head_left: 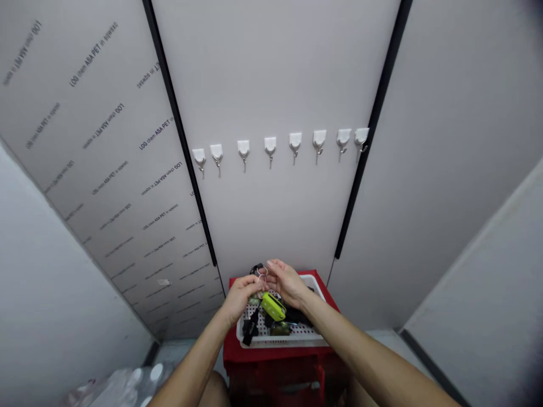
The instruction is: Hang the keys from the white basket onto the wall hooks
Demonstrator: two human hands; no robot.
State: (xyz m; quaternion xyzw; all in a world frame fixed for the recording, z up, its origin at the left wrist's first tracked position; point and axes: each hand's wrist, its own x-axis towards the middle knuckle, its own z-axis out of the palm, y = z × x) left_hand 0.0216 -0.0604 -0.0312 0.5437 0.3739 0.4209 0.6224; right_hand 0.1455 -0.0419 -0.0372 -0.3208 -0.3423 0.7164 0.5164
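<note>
Through the head camera I have two bare hands meeting just below the centre of the frame, each with a narrow grip. My left hand [241,295], from the lower left, pinches thin silver metal rings [262,275]; my right hand [289,284], from the lower right, holds them from the other side. Which ring sits in which hand I cannot tell. A black strap [255,268] shows beside the rings. Just below my fingers is a lime-yellow rounded case [274,307]; whether it hangs or rests, I cannot tell. To its left, a long black tag with pale lettering [251,327] slants down over a white perforated plastic basket [292,342] holding other dark items, partly hidden. The basket sits on a red box-shaped stand [275,355] at the lower centre. Across the upper middle, eight silver hooks with white square backings [270,144] run in a row on a pale grey wall panel [271,73]. White-capped clear plastic bottles [146,380] are at the lower left
</note>
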